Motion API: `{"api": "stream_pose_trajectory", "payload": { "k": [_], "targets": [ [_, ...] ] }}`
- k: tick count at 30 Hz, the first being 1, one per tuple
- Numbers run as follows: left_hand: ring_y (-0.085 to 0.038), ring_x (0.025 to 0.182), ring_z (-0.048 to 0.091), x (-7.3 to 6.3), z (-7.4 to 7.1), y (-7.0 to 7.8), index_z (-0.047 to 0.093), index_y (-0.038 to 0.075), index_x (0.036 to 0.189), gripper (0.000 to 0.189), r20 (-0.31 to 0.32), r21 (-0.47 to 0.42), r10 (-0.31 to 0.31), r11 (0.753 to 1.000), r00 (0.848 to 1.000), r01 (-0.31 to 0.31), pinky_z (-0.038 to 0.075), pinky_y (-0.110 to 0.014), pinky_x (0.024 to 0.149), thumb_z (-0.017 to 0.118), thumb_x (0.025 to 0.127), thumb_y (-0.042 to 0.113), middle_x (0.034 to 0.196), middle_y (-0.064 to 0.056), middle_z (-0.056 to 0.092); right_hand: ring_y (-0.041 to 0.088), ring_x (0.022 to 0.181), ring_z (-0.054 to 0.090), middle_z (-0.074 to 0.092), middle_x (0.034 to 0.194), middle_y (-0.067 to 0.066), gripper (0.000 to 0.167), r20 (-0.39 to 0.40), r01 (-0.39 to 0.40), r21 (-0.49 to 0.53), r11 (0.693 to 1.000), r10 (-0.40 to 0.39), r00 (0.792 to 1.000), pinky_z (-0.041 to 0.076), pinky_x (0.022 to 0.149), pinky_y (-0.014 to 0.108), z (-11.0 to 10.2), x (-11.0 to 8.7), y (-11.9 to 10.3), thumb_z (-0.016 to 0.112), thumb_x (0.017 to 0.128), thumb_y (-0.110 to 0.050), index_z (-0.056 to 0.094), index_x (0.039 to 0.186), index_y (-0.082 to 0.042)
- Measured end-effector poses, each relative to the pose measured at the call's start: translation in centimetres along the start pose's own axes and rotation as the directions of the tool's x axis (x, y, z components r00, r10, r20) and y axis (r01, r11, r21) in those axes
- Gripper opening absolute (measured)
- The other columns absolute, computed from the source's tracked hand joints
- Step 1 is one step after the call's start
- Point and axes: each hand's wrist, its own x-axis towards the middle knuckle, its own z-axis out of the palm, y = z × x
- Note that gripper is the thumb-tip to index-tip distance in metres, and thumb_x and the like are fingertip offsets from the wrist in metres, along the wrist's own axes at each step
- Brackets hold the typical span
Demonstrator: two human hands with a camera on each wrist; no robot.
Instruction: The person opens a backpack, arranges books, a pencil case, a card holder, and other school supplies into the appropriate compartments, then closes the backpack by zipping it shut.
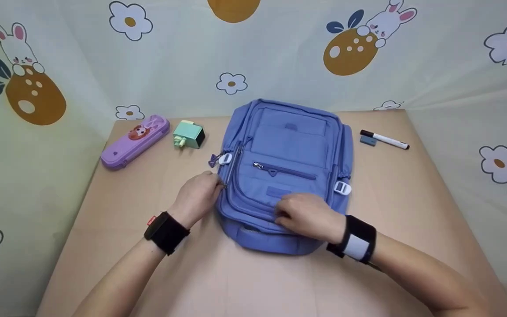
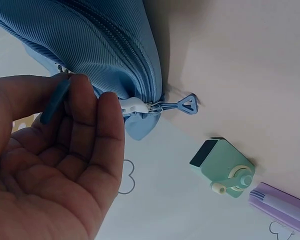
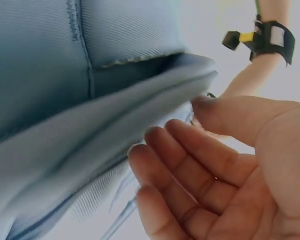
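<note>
bag (image 1: 286,143), head view: laid mid table (image 1: 394,198), pencil case (image 1: 135,143) + sharpener (image 1: 188,134) left, marker (image 1: 387,140) right
zip pull (image 2: 55,102), L wrist view: pinched btwn thumb & finger of L hand (image 2: 55,155)
R hand (image 3: 245,195), R wrist view: fingers held loosely bent, thumb apart, bag just beside; contact can't be told

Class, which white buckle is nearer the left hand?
The left buckle, beside the dangling triangular pull; the right buckle is across the backpack, nearer the right hand.
</note>
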Motion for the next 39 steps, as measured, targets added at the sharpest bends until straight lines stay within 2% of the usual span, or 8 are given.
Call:
{"api": "stream_pose_trajectory", "payload": {
  "k": [4,9,13,17,22,25,30,39],
  "targets": [
    [-0.029,0.081,0.068,-0.1,0.0,0.0,0.075,0.003,0.096,0.009,-0.007,0.004,0.01,1.0,1.0,-0.01,0.055,-0.047,0.071,0.067,0.096,0.008,0.089,-0.01,0.069,0.019,0.08,0.068,0.071,0.086,-0.001,0.008,-0.01,-0.009,0.04,0.999,0.01,1.0,0.057,0.075,0.038,-0.6,-1.4,0.9,0.076,0.091,-0.018,0.077,0.095,-0.011],
    [-0.029,0.081,0.068,0.0,0.0,0.0,0.074,0.003,0.097,0.01,0.0,-0.011,-0.002,1.0,1.0,0.002,0.055,-0.047,0.072,0.066,0.096,0.007,0.09,-0.01,0.069,0.019,0.08,0.067,0.07,0.088,0.0,0.01,0.003,0.002,0.031,1.0,-0.002,1.0,0.057,0.074,0.038,-0.5,-2.6,1.9,0.078,0.088,-0.018,0.078,0.095,-0.01],
    [-0.029,0.081,0.068,-0.1,0.0,0.0,0.075,0.003,0.098,0.01,0.0,-0.019,-0.016,1.0,1.0,0.016,0.056,-0.046,0.073,0.066,0.095,0.007,0.091,-0.01,0.069,0.02,0.078,0.065,0.068,0.086,0.0,0.007,-0.014,0.045,-0.012,0.999,-0.045,0.999,0.056,0.072,0.039,0.1,-2.9,2.1,0.079,0.087,-0.018,0.078,0.09,-0.011],
    [-0.028,0.08,0.067,-0.2,0.0,0.1,0.075,0.003,0.097,0.01,0.0,-0.014,-0.022,1.0,1.0,0.022,0.056,-0.046,0.072,0.065,0.095,0.006,0.09,-0.01,0.069,0.019,0.072,0.063,0.064,0.078,-0.002,0.007,-0.049,0.075,-0.091,0.993,-0.079,0.996,0.055,0.063,0.038,0.8,-2.9,2.1,0.076,0.088,-0.015,0.072,0.083,-0.013],
    [-0.028,0.079,0.067,-0.3,0.0,0.4,0.075,0.003,0.097,0.011,0.002,0.002,-0.02,1.0,1.0,0.02,0.056,-0.046,0.07,0.065,0.095,0.006,0.089,-0.01,0.069,0.02,0.064,0.059,0.058,0.072,-0.003,0.016,-0.081,0.055,-0.148,0.987,-0.068,0.994,0.052,0.055,0.037,1.4,-2.8,2.2,0.072,0.088,-0.013,0.059,0.078,-0.013],
    [-0.029,0.077,0.067,-0.5,-0.2,0.8,0.075,0.003,0.096,0.011,0.002,0.017,-0.011,1.0,1.0,0.011,0.055,-0.046,0.068,0.064,0.095,0.006,0.088,-0.01,0.068,0.019,0.062,0.056,0.055,0.07,-0.003,0.019,-0.083,0.032,-0.144,0.989,-0.044,0.996,0.051,0.054,0.037,1.6,-2.7,2.3,0.069,0.089,-0.013,0.054,0.078,-0.013],
    [-0.028,0.071,0.064,-1.2,-0.6,1.6,0.072,0.003,0.089,0.01,-0.005,0.051,0.021,0.998,1.0,-0.021,0.053,-0.047,0.063,0.064,0.093,0.004,0.081,-0.008,0.064,0.018,0.063,0.055,0.054,0.072,-0.004,0.014,-0.094,0.002,-0.109,0.994,-0.012,0.996,0.051,0.057,0.037,1.6,-2.8,2.5,0.066,0.091,-0.011,0.055,0.081,-0.013],
    [-0.025,0.062,0.058,-2.8,-0.8,3.3,0.06,0.005,0.079,0.017,-0.019,0.101,0.085,0.991,0.996,-0.083,0.049,-0.044,0.054,0.06,0.095,0.001,0.073,-0.006,0.058,0.019,0.067,0.059,0.059,0.076,-0.001,0.008,-0.128,0.013,-0.092,0.996,-0.025,0.991,0.054,0.059,0.036,1.7,-2.9,2.5,0.064,0.092,-0.009,0.06,0.086,-0.011]
  ]
}}
